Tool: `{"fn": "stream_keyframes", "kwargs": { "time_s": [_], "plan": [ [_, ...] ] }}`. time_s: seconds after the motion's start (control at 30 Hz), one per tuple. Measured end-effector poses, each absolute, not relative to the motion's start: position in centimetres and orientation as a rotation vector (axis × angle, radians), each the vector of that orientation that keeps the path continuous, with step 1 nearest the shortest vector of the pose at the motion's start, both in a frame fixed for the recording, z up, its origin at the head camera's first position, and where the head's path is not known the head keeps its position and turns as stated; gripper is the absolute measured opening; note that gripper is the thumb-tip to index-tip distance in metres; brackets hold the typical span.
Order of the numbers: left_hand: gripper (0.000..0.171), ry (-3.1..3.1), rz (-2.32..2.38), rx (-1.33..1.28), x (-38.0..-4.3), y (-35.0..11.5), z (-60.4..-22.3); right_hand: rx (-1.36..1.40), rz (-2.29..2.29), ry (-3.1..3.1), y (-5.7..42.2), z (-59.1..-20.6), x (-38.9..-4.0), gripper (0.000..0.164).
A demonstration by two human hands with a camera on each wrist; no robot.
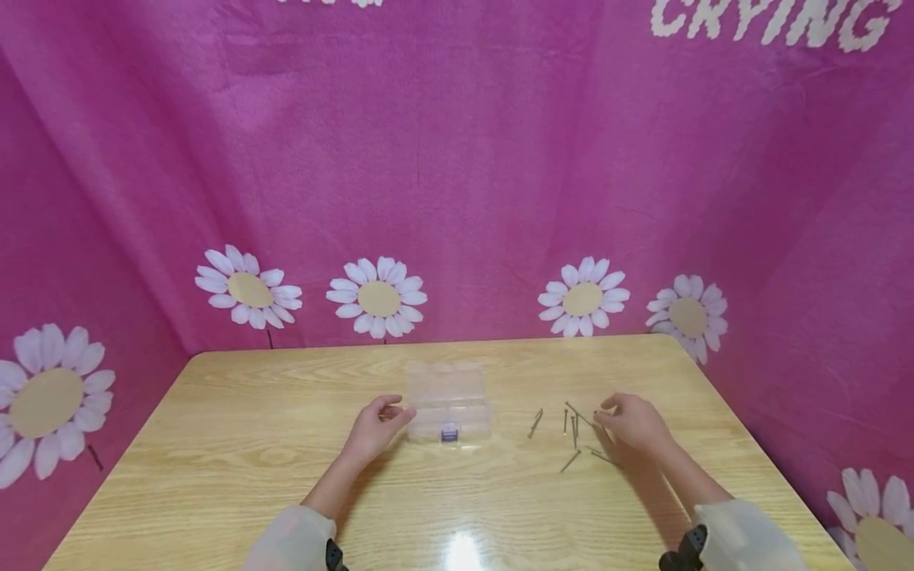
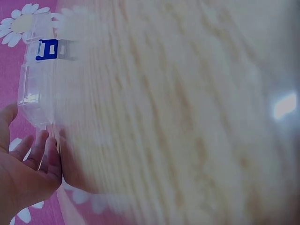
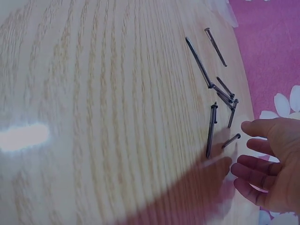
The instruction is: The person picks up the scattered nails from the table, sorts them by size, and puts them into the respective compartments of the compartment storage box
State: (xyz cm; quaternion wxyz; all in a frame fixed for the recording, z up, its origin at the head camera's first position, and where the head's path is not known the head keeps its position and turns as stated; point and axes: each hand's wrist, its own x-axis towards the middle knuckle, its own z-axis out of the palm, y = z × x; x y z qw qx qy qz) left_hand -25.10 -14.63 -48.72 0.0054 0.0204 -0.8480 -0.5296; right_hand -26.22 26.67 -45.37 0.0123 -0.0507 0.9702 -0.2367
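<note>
A clear plastic box with a blue latch stands on the table, its lid raised at the back. My left hand is at the box's left side, fingers loosely bent, with nothing held. The left wrist view has the fingertips close by the box's end; whether they touch it I cannot tell. Several dark metal nails lie scattered to the right of the box. Beside them is my right hand, its relaxed fingers spread a little and holding nothing.
The light wood-grain table ends at a pink curtain with daisies, which runs along the back and both sides. A bright light reflection shows on the tabletop near the front.
</note>
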Motion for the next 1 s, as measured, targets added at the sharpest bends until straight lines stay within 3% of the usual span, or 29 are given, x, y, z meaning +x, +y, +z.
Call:
{"fn": "stream_keyframes", "kwargs": {
  "time_s": [1.0],
  "plan": [
    [0.046, -2.643, -1.637, 0.056, -24.8, -14.2, -49.0, 0.016, -0.848, 2.971, 27.0, -46.9, -26.3, 0.022]
  ]
}}
